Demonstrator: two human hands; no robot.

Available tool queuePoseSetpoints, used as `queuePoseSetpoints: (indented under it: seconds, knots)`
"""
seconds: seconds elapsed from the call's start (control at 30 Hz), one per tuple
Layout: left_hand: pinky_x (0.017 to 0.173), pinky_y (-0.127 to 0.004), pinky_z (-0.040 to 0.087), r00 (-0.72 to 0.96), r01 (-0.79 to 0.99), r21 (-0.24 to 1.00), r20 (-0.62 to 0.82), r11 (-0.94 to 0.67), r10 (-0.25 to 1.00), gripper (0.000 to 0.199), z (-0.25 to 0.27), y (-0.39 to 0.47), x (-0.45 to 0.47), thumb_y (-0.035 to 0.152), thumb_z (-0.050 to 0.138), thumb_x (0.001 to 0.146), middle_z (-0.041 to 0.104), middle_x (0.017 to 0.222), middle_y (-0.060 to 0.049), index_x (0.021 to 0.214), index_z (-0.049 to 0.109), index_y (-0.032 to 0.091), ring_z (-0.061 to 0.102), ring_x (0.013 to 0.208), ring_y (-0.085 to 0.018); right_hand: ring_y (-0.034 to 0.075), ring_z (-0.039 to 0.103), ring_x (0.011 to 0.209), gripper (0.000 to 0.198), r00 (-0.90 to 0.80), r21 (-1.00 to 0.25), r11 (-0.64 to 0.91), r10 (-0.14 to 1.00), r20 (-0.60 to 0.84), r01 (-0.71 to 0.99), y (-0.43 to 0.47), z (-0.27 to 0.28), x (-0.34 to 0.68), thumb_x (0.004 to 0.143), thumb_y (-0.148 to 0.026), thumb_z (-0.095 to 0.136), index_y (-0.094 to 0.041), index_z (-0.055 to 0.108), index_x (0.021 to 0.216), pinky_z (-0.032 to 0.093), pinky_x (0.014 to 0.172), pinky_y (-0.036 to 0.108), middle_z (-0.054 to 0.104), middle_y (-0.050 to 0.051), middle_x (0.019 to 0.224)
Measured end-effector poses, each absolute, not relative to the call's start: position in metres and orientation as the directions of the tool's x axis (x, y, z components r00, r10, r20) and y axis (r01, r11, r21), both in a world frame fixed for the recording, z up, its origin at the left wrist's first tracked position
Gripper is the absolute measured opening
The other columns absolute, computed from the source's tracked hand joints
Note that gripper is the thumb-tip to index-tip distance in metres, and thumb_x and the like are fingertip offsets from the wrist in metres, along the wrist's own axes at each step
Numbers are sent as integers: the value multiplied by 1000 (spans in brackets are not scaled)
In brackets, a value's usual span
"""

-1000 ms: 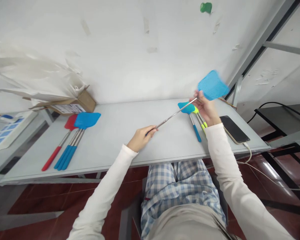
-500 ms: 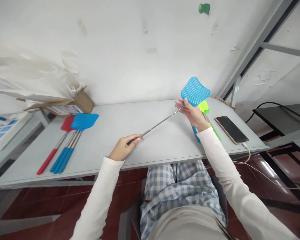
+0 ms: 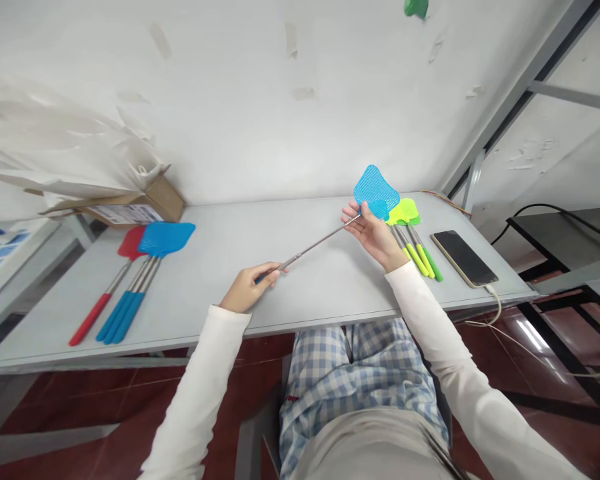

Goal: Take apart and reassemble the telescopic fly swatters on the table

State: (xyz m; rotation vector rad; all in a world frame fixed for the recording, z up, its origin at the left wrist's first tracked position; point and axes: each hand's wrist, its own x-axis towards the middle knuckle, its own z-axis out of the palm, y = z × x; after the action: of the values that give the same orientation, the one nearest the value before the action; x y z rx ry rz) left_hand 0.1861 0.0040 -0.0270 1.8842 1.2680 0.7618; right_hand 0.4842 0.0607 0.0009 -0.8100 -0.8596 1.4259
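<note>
A blue fly swatter (image 3: 376, 187) with a thin metal rod is held slantwise above the table by both hands. My left hand (image 3: 250, 285) is closed round its handle end, most of which the fingers hide. Up at the mesh head, my right hand (image 3: 375, 235) grips the swatter with the thumb in front and the other fingers behind the rod. More blue shows just behind the right thumb; I cannot tell whether it is another swatter's head. Close to this hand lie yellow-green fly swatters (image 3: 420, 257) and a green fly swatter (image 3: 433, 261).
On the table's left lie a red fly swatter (image 3: 93, 319) and several blue fly swatters (image 3: 130, 313). Behind them sits an open cardboard box (image 3: 163, 200). A phone (image 3: 464, 259) with a white cable lies at the right. The wall rises along the table's (image 3: 220, 233) back edge.
My right hand and the swatter's head have moved left and slightly down, toward my left hand. More of the yellow-green and green swatters shows now. The left hand has barely moved.
</note>
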Motion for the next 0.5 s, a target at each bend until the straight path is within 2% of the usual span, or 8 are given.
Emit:
queuePoseSetpoints:
  seconds: [0.23,0.37,0.5]
  knots:
    - [74,-29,42,378,578,750,103,-322,920,37,-28,16,198,45,43,92,54,68,1,104,64,17,53,69,-16,17,72,95,40,108,-897,173,984,141,-406,62,-3,482,80,-59,68,-24,69,99,55,92,32,76,3,103]
    - [72,-28,42,338,672,653,150,-350,929,34,-24,22,224,34,39,91,58,75,1,114,60,20,53,67,-15,19,71,99,47,124,-898,188,981,150,-397,59,-4,474,76,-64,68,-24,68,101,54,95,34,75,5,105]
    - [73,-27,41,386,682,575,243,-453,890,34,-11,31,259,31,36,94,64,84,0,117,60,22,56,69,-15,20,70,105,47,100,-883,191,981,164,-429,52,-6,460,74,-63,71,-23,68,99,51,99,36,75,5,103]
